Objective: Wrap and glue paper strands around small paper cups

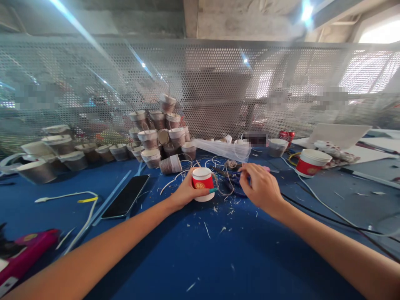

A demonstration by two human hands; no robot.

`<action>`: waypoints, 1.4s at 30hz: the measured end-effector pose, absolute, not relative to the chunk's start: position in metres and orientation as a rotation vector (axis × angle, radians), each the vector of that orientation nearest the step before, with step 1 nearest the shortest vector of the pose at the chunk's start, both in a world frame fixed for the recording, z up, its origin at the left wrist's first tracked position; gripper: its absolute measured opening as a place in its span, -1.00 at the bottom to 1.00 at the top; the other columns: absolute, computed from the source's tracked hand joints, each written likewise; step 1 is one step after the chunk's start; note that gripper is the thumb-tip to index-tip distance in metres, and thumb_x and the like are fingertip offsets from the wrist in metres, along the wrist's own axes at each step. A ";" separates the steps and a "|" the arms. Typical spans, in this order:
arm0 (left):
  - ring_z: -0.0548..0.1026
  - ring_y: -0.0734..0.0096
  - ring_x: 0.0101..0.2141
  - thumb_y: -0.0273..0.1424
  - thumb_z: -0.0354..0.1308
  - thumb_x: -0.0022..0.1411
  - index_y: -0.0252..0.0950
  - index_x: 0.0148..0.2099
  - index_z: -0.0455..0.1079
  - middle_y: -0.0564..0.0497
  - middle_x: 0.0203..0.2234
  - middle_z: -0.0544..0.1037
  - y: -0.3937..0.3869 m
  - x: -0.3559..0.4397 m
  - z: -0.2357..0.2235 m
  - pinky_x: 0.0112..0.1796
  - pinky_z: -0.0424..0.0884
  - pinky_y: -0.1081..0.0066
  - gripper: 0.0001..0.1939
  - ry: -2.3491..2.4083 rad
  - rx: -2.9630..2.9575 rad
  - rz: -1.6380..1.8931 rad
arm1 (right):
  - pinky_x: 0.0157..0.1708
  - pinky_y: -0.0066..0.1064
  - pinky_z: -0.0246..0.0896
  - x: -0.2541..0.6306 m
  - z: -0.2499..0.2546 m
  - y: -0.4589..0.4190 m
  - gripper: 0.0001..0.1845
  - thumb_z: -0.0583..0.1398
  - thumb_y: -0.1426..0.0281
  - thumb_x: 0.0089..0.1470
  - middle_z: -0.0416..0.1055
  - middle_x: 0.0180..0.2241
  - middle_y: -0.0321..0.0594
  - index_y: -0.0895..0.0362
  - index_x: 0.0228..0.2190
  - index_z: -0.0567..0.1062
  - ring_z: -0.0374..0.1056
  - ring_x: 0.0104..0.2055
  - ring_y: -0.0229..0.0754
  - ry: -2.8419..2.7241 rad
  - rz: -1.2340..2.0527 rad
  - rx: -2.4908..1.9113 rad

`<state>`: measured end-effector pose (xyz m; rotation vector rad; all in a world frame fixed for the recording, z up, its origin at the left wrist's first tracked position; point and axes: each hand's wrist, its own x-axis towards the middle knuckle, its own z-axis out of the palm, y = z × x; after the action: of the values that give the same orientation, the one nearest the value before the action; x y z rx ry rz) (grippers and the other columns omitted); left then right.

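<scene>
While the left hand [184, 192] is clamped around the red-banded cup [201, 178], with its thumb laid across the front, I have the cup near upright over the middle of the blue tabletop [200, 250]; I cannot tell from my station whether its base touches the surface. The right hand [261, 185] is well apart from the cup, palm down with fingers bent, near the coil of twine [231, 163] and a tool with dark-blue handles [239, 194]. Its fingertips are partly hidden, so I cannot confirm whether they have closed on anything. For a sound hold, I would apply light, even pressure below the rim, since the wall is probably paper and could buckle, and set the thumb clear of the printed band so that its face can be inspected. I would separate loose strands before lifting any one item, as the tangle could drag its neighbours along. Markings: the cup's band bears a round gold emblem, without legible lettering. The larger red-banded cup [312, 163] at the right carries a similar, fainter one. The red cans [290, 136] show pale print too small to read, and the phone [126, 196] presents a dark, textless screen.
</scene>
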<state>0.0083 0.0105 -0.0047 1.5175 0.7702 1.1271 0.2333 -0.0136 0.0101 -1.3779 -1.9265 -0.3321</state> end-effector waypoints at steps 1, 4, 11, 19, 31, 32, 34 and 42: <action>0.46 0.27 -0.22 -0.47 0.34 -0.23 -0.21 -0.16 0.18 -0.03 -0.21 0.47 0.012 0.008 -0.005 -0.16 0.36 0.17 -0.45 0.789 1.537 1.134 | -0.30 -0.21 0.17 0.235 0.011 -0.012 -0.72 0.02 0.39 -0.01 0.37 -0.32 0.05 0.27 -0.30 0.42 0.27 -0.25 0.00 -1.858 -0.403 -1.560; 0.43 0.27 -0.19 -0.44 0.36 -0.26 -0.24 -0.15 0.20 0.00 -0.23 0.45 0.014 0.007 -0.006 -0.11 0.32 0.19 -0.42 0.832 1.604 1.172 | -0.29 -0.10 0.14 0.241 0.013 -0.009 -0.56 0.09 0.34 -0.11 0.25 -0.20 0.27 0.43 -0.22 0.34 0.18 -0.13 0.22 -1.678 -0.484 -2.093; 0.42 0.24 -0.18 -0.47 0.34 -0.24 -0.26 -0.07 0.25 -0.04 -0.20 0.47 0.014 0.008 -0.003 -0.10 0.28 0.21 -0.39 0.697 1.492 1.136 | -0.16 -0.14 0.12 0.258 0.016 0.008 -0.38 0.09 0.21 -0.07 0.20 -0.09 0.31 0.46 -0.09 0.24 0.18 -0.01 0.20 -1.537 -0.011 -2.517; 0.46 0.27 -0.27 -0.47 0.32 -0.21 -0.33 -0.10 0.31 -0.06 -0.27 0.50 0.010 0.003 -0.003 -0.18 0.32 0.26 -0.47 0.667 1.367 1.023 | -0.23 -0.29 0.21 0.281 0.007 0.032 -0.34 0.11 0.24 -0.08 0.35 -0.16 0.25 0.45 -0.02 0.21 0.33 -0.09 0.08 -1.573 0.244 -2.476; 0.47 0.29 -0.27 -0.49 0.36 -0.26 -0.32 -0.11 0.28 -0.05 -0.28 0.51 0.012 0.006 -0.003 -0.19 0.37 0.26 -0.42 0.729 1.379 1.071 | -0.26 -0.18 0.20 0.295 0.032 0.020 -0.59 0.01 0.44 -0.03 0.33 -0.18 0.32 0.44 -0.16 0.36 0.30 -0.07 0.20 -1.507 -0.143 -2.410; 0.47 0.28 -0.26 -0.48 0.36 -0.26 -0.32 -0.10 0.28 -0.05 -0.27 0.51 0.012 0.006 -0.003 -0.18 0.37 0.25 -0.41 0.736 1.366 1.096 | -0.26 -0.16 0.19 0.297 0.031 0.021 -0.59 0.01 0.47 -0.03 0.32 -0.19 0.37 0.49 -0.15 0.33 0.29 -0.07 0.21 -1.463 -0.180 -2.372; 0.47 0.28 -0.25 -0.49 0.36 -0.26 -0.32 -0.09 0.28 -0.06 -0.26 0.51 0.013 0.006 -0.003 -0.17 0.37 0.26 -0.40 0.745 1.348 1.132 | -0.27 -0.16 0.19 0.299 0.030 0.024 -0.59 0.00 0.47 -0.01 0.30 -0.19 0.42 0.53 -0.15 0.28 0.30 -0.09 0.22 -1.423 -0.239 -2.247; 0.47 0.28 -0.22 -0.48 0.35 -0.22 -0.31 -0.05 0.27 -0.07 -0.23 0.50 0.017 0.004 -0.010 -0.14 0.35 0.25 -0.39 0.747 1.358 1.178 | -0.48 -0.34 0.21 0.278 0.017 0.031 -0.84 0.06 0.36 -0.10 0.36 -0.49 -0.23 0.11 -0.38 0.22 0.34 -0.51 -0.17 -1.276 0.339 -1.528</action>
<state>0.0043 0.0173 -0.0097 1.3578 0.7472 1.1783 0.2784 0.0309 0.0166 -1.5280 -1.2757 0.3391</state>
